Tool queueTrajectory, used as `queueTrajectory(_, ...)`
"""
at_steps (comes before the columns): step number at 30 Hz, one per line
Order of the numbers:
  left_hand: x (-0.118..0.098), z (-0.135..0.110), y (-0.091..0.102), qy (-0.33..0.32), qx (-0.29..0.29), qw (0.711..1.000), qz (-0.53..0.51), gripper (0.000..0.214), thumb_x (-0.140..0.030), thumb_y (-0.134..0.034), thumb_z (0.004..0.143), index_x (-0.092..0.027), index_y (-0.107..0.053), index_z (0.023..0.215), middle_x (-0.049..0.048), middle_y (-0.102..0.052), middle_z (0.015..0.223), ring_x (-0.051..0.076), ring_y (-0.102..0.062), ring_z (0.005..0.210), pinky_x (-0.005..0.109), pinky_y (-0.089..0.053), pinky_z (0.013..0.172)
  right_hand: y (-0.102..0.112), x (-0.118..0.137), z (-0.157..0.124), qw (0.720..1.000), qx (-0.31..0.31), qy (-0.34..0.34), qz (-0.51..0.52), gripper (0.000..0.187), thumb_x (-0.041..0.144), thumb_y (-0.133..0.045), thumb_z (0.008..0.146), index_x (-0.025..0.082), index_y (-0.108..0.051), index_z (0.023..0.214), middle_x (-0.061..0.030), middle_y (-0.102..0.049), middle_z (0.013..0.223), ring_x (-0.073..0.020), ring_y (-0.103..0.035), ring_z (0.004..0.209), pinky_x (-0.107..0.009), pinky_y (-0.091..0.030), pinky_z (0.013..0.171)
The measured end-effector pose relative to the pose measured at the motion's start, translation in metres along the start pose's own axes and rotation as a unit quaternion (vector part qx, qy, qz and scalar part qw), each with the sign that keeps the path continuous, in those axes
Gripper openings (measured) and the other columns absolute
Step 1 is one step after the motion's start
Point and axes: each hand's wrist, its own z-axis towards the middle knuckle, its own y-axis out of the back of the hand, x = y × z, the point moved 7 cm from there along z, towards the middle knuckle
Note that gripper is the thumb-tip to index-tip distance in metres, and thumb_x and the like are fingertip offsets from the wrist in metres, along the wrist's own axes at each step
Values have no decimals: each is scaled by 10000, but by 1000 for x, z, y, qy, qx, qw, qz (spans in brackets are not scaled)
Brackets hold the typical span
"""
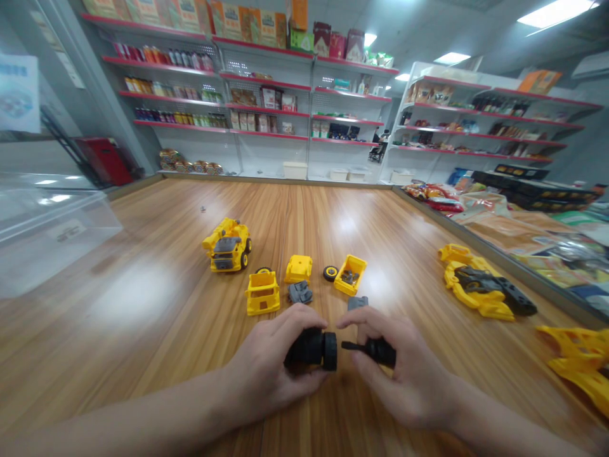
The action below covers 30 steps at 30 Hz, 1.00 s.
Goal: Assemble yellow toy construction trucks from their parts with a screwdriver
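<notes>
My left hand (271,362) is wrapped round a black toy vehicle part (307,347) with a black wheel (330,351) at its right end. In my right hand (404,368) is a small black screwdriver (378,350), its shaft pointing left at the wheel with a small gap between them. Just beyond my hands lie a yellow toy cab (263,295), a yellow block-shaped part (299,268), a dark grey part (299,292) and a light grey piece (356,303). A loose wheel (330,273) rests beside a yellow tray (351,279) holding small metal bits, probably screws.
An assembled yellow toy truck (227,246) stands farther back on the wooden table (304,209). Yellow and black toy parts (485,285) and another yellow part (578,362) lie at right. A clear plastic bin (57,228) is at left. Stocked shelves (266,108) stand behind.
</notes>
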Motion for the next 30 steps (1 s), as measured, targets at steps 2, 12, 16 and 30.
queueTrajectory(2,0,1,-1,-5,7,1000,-3,448,-122,-684,759,-201,-497,1158,65,-605,1052,177,-615,975,293,-530,855,1,4,-1,1000,2,21,-13,345,106,-526,792,213,-553,1118,65,-484,628,-99,-464,524,-229,-355,536)
queueTrajectory(12,0,3,-1,4,17,1000,-5,422,-116,-681,760,-190,-535,1149,84,-566,1086,195,-595,1021,315,-534,877,-9,-5,-2,999,-1,-11,-40,358,257,-695,781,239,-583,1121,74,-540,603,-86,-524,482,-194,-392,498)
queueTrajectory(16,3,3,-1,1,16,1000,-6,460,-135,-693,778,-187,-533,1207,92,-556,1132,189,-595,1039,310,-525,908,-7,-11,1,997,-27,-44,-50,320,242,-698,733,215,-620,1042,83,-499,556,-79,-489,444,-191,-375,469)
queueTrajectory(30,-6,1,-5,13,89,996,-12,332,-190,-643,801,-188,-598,1130,100,-551,1108,190,-619,947,319,-553,836,-9,-11,3,995,67,-70,-30,162,265,-558,871,175,-657,962,28,-566,591,-110,-520,517,-219,-383,526)
